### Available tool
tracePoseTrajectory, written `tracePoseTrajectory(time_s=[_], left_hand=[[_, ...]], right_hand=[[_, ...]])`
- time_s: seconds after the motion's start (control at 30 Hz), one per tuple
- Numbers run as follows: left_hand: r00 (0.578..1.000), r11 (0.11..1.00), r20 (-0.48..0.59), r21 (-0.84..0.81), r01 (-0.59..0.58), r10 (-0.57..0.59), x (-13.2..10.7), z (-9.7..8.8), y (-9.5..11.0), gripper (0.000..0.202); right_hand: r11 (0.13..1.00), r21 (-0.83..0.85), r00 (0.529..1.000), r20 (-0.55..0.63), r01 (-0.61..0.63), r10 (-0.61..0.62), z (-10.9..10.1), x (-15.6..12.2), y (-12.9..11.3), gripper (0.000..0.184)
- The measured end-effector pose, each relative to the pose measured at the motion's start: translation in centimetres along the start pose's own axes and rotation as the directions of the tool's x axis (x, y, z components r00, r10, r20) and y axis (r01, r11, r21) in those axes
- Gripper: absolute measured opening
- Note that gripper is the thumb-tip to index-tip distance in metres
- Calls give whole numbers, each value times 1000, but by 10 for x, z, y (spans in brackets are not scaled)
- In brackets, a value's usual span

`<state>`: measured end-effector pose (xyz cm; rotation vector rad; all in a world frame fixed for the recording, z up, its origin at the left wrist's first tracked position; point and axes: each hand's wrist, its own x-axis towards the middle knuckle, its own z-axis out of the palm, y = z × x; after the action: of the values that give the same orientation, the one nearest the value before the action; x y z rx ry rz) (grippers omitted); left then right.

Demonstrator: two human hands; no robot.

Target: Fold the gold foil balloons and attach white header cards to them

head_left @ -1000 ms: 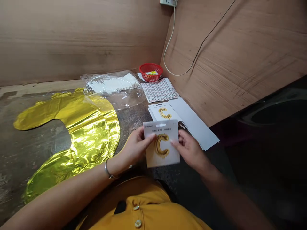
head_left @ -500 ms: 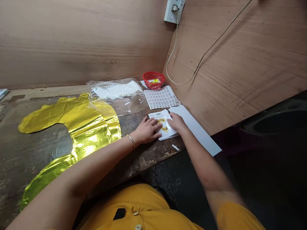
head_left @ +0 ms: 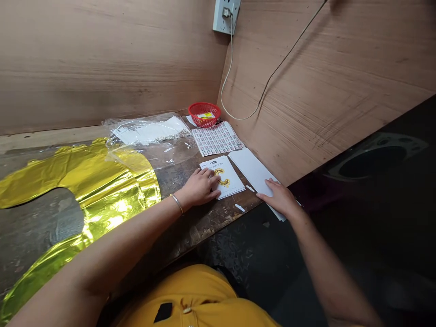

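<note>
My left hand (head_left: 200, 187) lies with its fingers stretched over the left side of a small stack of white printed cards (head_left: 232, 181). A gold curved shape is printed on the top card, partly hidden by my fingertips. To the right, my right hand (head_left: 281, 200) rests on the near end of some long white paper sheets (head_left: 250, 165), thumb and fingers apart. Two small white cut pieces, one of them a slip (head_left: 240, 207), lie between the cards and the table's front edge.
A gold foil balloon (head_left: 112, 184) lies flat at left, partly under a clear plastic bag (head_left: 182, 152) with white strips (head_left: 150, 130). Behind the cards are a printed label sheet (head_left: 218, 139) and a red basket (head_left: 191, 111). A cable (head_left: 223, 86) hangs from the wall socket (head_left: 226, 17).
My right hand has left the right edge of the cards and moved right onto the white sheets. My left hand stays on the cards. The view has shifted somewhat to the right.
</note>
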<state>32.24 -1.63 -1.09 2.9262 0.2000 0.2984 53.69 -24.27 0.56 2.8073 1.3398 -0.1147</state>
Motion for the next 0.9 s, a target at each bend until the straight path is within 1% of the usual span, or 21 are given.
tracePoseTrajectory(time_s=[0.07,0.27,0.4,0.47,0.53,0.6,0.63,0.67,0.7,0.73,0.77,0.8,0.83,0.87,0.9], left_hand=[[1000,1000,9,13,0,0,0,-1,1,50],[1000,1000,12,10,10,-10,-1,-4,3,49],[1000,1000,22,-7,9,-9,0,-4,2,50],[999,999,31,-30,16,-15,2,-4,-2,50],[999,998,35,-58,34,-32,3,-5,-4,49],[998,996,32,-68,50,-48,2,-10,1,48],[999,994,6,-96,53,-53,0,-14,8,51],[997,985,-41,-165,55,-62,-2,-18,18,57],[992,957,-99,-287,52,-83,-6,-24,31,64],[979,889,-163,-456,33,-120,-10,-30,46,72],[965,762,-193,-647,12,-179,-16,-35,62,78],[957,591,-178,-807,-9,-228,-22,-40,76,75],[954,420,-135,-907,-11,-268,-28,-43,87,67],[943,274,-77,-962,16,-324,-35,-44,94,59],[924,157,-14,-986,50,-382,-42,-45,97,53]], right_hand=[[1000,9,1000,1,3,-3,0,0,0,63],[999,33,1000,22,6,-7,-15,3,-3,52],[999,35,1000,0,14,-14,-15,4,-4,42],[999,32,1000,-26,18,-17,-15,5,-6,41],[1000,26,997,-74,16,-14,-16,4,-10,47],[1000,18,989,-149,-6,8,-20,-4,-19,53],[1000,22,976,-217,-21,25,-22,-12,-26,54],[999,36,953,-302,-27,37,-24,-22,-36,54],[998,57,916,-398,-18,39,-24,-34,-48,54],[996,83,868,-495,20,23,-24,-48,-63,53],[991,103,821,-571,89,-14,-24,-64,-79,53],[977,117,783,-618,178,-69,-23,-79,-96,54],[950,129,759,-635,283,-140,-22,-93,-110,56],[912,143,750,-625,385,-218,-23,-105,-122,57],[881,166,752,-603,444,-265,-24,-114,-130,58]])
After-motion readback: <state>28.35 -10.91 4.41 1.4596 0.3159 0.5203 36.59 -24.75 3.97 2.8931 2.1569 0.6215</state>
